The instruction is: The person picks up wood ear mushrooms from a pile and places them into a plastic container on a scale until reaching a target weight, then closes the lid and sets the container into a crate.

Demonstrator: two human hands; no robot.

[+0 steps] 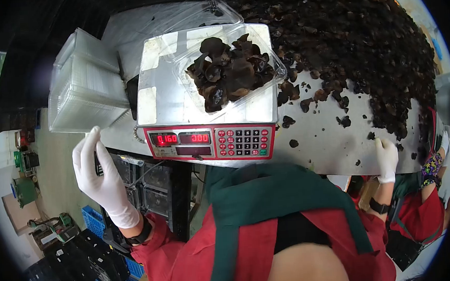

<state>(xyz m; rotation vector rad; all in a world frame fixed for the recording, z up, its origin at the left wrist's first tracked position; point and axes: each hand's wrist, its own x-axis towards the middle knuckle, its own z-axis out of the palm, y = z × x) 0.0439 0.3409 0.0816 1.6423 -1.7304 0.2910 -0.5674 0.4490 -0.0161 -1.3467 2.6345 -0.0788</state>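
Note:
My left hand (97, 171), in a white glove, is raised with its fingers stretched out, nearest to a stack of clear plastic containers (85, 92). Nothing shows in it. My right hand (387, 157), also gloved, is at the table's near edge with its fingers curled together beside small scattered pieces of black fungus (343, 121). Whether a piece is between those fingertips is hidden. Between my hands stands a digital scale (153, 57) with a red-framed panel, its left display reading 0.160. On it rests an open clear container (223, 112) holding black wood ear fungus (231, 73).
A large heap of black fungus (352, 35) covers the table's far right. Another clear container (227, 11) lies behind the scale. A person's patterned sleeve (431, 166) is at the right edge. Black crates (153, 188) stand below the table at left.

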